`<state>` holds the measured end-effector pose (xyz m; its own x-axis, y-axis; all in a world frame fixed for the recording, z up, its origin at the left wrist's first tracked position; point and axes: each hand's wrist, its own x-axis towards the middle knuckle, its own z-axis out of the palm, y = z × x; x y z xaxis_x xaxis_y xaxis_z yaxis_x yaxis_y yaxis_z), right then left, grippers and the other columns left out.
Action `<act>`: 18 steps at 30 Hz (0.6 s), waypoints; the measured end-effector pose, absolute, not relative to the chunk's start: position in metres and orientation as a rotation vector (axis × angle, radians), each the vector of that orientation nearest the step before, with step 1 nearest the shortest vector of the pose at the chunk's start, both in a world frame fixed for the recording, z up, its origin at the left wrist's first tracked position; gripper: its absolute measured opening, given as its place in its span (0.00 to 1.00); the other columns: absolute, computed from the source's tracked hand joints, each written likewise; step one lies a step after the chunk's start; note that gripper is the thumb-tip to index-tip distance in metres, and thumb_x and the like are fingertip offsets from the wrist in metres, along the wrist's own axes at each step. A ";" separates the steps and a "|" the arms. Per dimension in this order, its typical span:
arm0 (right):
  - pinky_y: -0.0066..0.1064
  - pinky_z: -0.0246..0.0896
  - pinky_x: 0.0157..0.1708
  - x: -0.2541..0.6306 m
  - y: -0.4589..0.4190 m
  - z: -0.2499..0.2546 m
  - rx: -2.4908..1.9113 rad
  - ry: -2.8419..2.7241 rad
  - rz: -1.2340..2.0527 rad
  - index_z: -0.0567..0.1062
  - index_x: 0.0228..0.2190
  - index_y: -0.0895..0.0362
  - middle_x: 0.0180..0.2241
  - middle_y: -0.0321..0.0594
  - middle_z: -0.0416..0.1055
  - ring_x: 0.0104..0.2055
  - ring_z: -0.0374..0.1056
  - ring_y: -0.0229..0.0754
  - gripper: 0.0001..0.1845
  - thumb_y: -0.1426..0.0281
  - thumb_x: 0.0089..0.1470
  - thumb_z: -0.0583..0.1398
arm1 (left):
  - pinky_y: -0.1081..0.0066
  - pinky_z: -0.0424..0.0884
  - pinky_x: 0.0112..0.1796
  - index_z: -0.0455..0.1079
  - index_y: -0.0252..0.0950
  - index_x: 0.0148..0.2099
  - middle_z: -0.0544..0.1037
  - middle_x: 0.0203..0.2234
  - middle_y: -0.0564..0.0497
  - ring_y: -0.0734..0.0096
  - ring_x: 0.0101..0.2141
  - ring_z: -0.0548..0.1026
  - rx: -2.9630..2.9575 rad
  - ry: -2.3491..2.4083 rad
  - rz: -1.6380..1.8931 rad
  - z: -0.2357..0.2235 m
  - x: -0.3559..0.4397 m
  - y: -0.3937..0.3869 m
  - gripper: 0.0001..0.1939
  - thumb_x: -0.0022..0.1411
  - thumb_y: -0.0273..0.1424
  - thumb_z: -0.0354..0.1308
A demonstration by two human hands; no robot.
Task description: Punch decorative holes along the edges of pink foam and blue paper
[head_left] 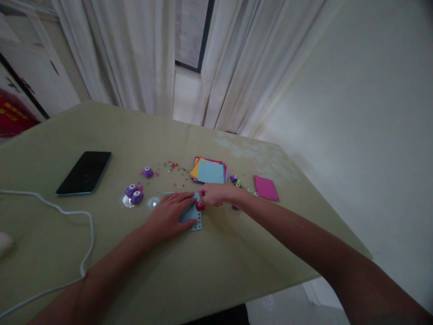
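My left hand [172, 212] lies flat with its fingers apart on a light blue sheet of paper [192, 216], pressing it to the table. Small holes run along the sheet's right edge. At that edge sits a little red paper punch [200, 206], with my right hand [216, 195] closed over it from above, thumb on its top. My right hand and forearm partly cover several purple and green punches [238, 183]. Just left of my left hand is a clear round lid [153, 203].
Coloured sheets [211, 172] are stacked behind my hands, near scattered paper dots [173, 165]. A pink sheet [266, 188] with holed edges lies right. Purple punches [136, 197], a black tablet [84, 173] and a white cable [61, 208] are left, on the green table [152, 289].
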<state>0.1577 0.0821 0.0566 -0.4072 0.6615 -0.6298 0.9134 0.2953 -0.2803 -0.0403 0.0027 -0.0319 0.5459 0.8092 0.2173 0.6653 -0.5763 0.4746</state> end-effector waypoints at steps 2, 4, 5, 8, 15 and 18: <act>0.28 0.53 0.23 0.155 0.080 0.059 1.388 2.161 -0.847 0.81 0.34 0.58 0.26 0.37 0.75 0.25 0.64 0.39 0.08 0.65 0.57 0.67 | 0.44 0.67 0.64 0.75 0.41 0.65 0.75 0.66 0.41 0.42 0.63 0.75 2.439 1.215 0.602 -0.033 -0.040 0.003 0.28 0.66 0.44 0.66; 0.28 0.53 0.23 0.153 0.079 0.062 1.383 2.152 -0.829 0.81 0.35 0.58 0.28 0.38 0.76 0.26 0.66 0.40 0.08 0.66 0.58 0.67 | 0.44 0.67 0.64 0.75 0.42 0.65 0.75 0.66 0.42 0.42 0.63 0.75 2.426 1.211 0.618 -0.034 -0.040 0.004 0.28 0.65 0.44 0.66; 0.28 0.54 0.23 0.152 0.078 0.064 1.383 2.146 -0.823 0.82 0.36 0.58 0.28 0.38 0.77 0.26 0.66 0.40 0.08 0.65 0.59 0.66 | 0.44 0.67 0.63 0.76 0.43 0.65 0.75 0.66 0.43 0.42 0.62 0.75 2.423 1.205 0.625 -0.035 -0.041 0.004 0.28 0.66 0.44 0.66; 0.29 0.55 0.23 0.151 0.077 0.068 1.384 2.129 -0.813 0.82 0.38 0.58 0.29 0.38 0.77 0.26 0.66 0.40 0.10 0.64 0.60 0.66 | 0.43 0.67 0.63 0.76 0.43 0.64 0.75 0.66 0.43 0.43 0.62 0.75 2.428 1.192 0.639 -0.036 -0.041 0.004 0.27 0.66 0.44 0.65; 0.28 0.53 0.23 0.151 0.076 0.068 1.381 2.126 -0.795 0.81 0.37 0.58 0.28 0.37 0.76 0.25 0.64 0.38 0.10 0.63 0.60 0.65 | 0.43 0.67 0.63 0.76 0.44 0.64 0.76 0.66 0.43 0.43 0.62 0.75 2.426 1.188 0.649 -0.037 -0.041 0.004 0.27 0.66 0.45 0.66; 0.28 0.52 0.24 0.153 0.076 0.065 1.381 2.138 -0.795 0.81 0.36 0.58 0.30 0.38 0.76 0.27 0.65 0.39 0.10 0.64 0.59 0.66 | 0.43 0.67 0.63 0.75 0.43 0.65 0.75 0.66 0.43 0.42 0.62 0.75 2.424 1.195 0.643 -0.037 -0.040 0.004 0.28 0.66 0.45 0.66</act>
<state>0.1525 0.0758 0.0650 -0.3827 0.6482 -0.6584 0.9208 0.3253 -0.2150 -0.0404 0.0039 -0.0365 0.5382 0.8086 0.2377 0.6438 -0.5764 0.5032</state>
